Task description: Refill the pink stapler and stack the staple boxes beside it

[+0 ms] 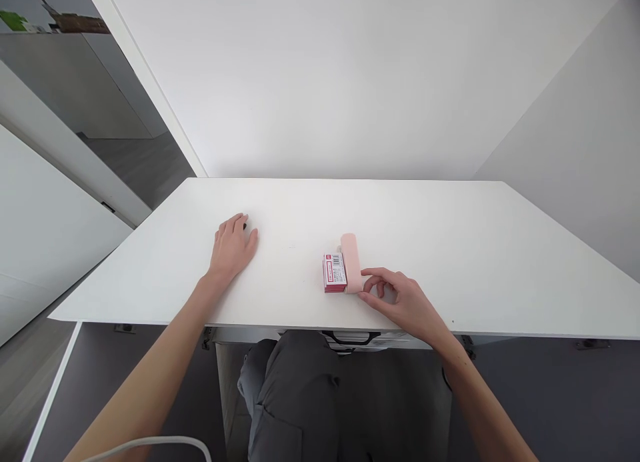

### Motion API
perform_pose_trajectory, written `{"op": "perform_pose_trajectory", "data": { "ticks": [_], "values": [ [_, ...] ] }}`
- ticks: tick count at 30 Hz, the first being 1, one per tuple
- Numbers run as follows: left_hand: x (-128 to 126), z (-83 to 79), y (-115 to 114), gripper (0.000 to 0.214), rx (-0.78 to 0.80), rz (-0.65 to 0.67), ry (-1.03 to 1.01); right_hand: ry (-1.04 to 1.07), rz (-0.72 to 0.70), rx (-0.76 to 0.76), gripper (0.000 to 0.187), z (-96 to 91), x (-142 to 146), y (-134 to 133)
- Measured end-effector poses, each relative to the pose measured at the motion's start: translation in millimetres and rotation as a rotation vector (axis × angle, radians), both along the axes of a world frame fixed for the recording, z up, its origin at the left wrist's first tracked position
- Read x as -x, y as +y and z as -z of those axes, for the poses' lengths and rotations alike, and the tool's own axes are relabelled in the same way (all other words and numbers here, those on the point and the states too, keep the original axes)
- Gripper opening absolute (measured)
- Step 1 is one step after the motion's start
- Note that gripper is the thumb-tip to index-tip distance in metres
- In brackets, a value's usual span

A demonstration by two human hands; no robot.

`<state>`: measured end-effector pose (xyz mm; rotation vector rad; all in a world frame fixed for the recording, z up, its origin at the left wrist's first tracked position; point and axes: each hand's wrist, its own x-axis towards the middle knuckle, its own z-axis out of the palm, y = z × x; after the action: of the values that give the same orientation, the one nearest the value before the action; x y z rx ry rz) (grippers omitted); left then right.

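Note:
On the white tabletop (300, 202), my left hand (233, 247) rests palm down with its thumb spread from the fingers. A tiny dark object (245, 226) shows beside its index fingertip; I cannot tell what it is. My right hand (400, 299) has curled fingers, with thumb and index finger at the lower right end of a long pale pink case (351, 262). Against the case's left side lies a small red and white printed box (335, 273) with a barcode. A small bit of something pale shows at the case's upper left edge.
A white wall (340, 82) rises behind the table, and a grey wall (590, 135) stands right. Below the front edge is a black handle (350, 339), above my legs (300, 402). A white cable (150, 441) crosses my left forearm. A doorway opens at the left.

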<state>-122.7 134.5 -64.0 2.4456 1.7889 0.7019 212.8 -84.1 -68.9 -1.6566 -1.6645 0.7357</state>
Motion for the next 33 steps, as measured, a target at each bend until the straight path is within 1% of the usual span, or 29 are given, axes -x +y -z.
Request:
{"op": "perform_pose_trajectory", "data": {
  "ticks": [5,9,11,15,19,22,29,33],
  "values": [
    [-16,-3.4,-19,0.056,0.016,0.204,-0.023,-0.012,-0.002,-0.014,0.033,-1.2,0,-1],
    [-38,-7.7,-40,0.060,0.133,0.379,-0.110,-0.036,-0.001,-0.025,0.035,-1.9,0,0],
    [-51,-11.0,-50,0.062,0.206,0.435,-0.167,-0.042,-0.002,-0.033,0.034,-2.1,0,0],
    [-75,-20.3,-66,0.061,0.313,0.501,-0.207,-0.045,-0.010,-0.038,0.032,-2.5,0,1],
    [-89,-29.3,-76,0.060,0.426,0.562,-0.225,-0.046,-0.009,-0.043,0.032,-1.8,-1,2],
    [-93,-32.9,-81,0.061,0.483,0.570,-0.233,-0.037,-0.015,-0.043,0.032,-1.3,-1,2],
    [-93,-31.9,-82,0.062,0.506,0.635,-0.318,-0.026,-0.017,-0.047,0.031,-1.6,-2,2],
    [-93,-31.4,-82,0.062,0.525,0.638,-0.361,-0.042,-0.016,-0.055,0.032,-2.1,-2,2]
  ]
}}
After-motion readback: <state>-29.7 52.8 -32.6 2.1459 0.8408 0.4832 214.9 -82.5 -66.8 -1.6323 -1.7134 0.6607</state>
